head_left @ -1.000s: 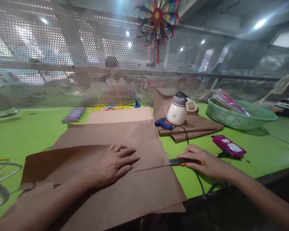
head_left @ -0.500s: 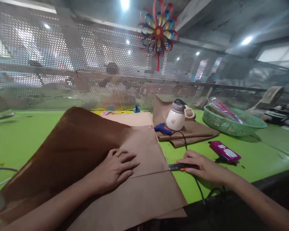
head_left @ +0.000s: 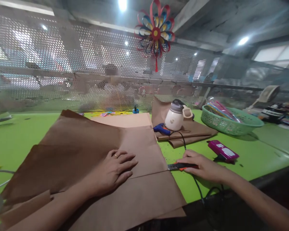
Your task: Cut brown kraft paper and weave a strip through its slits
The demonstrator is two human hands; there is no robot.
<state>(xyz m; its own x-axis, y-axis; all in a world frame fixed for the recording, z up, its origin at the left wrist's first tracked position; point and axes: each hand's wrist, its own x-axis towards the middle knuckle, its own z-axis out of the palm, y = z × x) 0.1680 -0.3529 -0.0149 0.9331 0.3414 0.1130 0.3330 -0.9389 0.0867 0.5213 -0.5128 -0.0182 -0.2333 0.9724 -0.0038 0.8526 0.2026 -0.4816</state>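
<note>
Large brown paper (head_left: 144,189) covers the front of the green table, its left part folded up and over. My left hand (head_left: 119,168) lies flat on the paper with its fingers spread, holding nothing. At the paper's right edge my right hand (head_left: 197,163) grips a black and orange cutter (head_left: 179,166). Its metal end touches the paper edge, where a straight line or slit runs left toward my left hand. A black cable passes beneath my right hand.
Behind my right hand are a purple device (head_left: 223,150), a blue glue gun (head_left: 162,129), a white jug (head_left: 174,116) on folded brown paper and a green basket (head_left: 231,123). A person (head_left: 112,83) sits behind the perforated screen.
The raised left part of the brown paper has sunk lower and spread to the left, with a folded flap now showing by my left forearm. Both hands keep their places.
</note>
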